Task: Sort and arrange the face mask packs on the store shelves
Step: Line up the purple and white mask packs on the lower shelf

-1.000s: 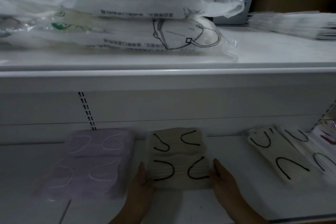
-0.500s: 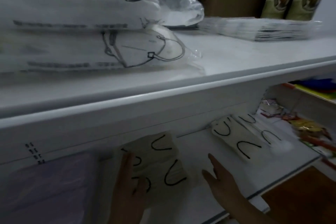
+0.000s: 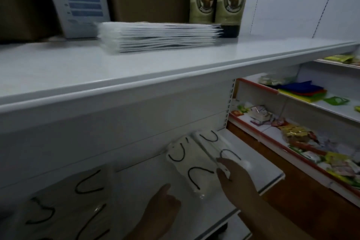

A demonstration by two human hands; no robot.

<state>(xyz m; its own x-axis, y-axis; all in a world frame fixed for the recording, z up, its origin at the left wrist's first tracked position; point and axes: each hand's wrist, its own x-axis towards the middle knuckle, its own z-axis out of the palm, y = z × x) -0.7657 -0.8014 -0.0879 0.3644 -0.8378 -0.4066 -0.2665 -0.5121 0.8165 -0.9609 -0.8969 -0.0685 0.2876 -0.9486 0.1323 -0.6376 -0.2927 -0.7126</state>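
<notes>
On the lower shelf (image 3: 259,163) lie two mask packs with black ear loops side by side, a cream pack (image 3: 187,163) and a white pack (image 3: 218,146) to its right. My right hand (image 3: 235,179) reaches in from the right, and its thumb and fingers pinch the near edge of the white pack. Another cream pack (image 3: 64,206) lies at the lower left, blurred. My left hand (image 3: 161,210) hovers over bare shelf between the packs, loosely curled and holding nothing.
The upper shelf (image 3: 175,72) carries a stack of flat white packs (image 3: 159,37), two dark bottles (image 3: 216,0) and a printed card (image 3: 81,6). A neighbouring rack to the right holds snack packets (image 3: 300,134) and coloured cloths (image 3: 302,89).
The view has swung right. My left hand has come off the cream pack at the left. My right hand has moved right onto the white pack.
</notes>
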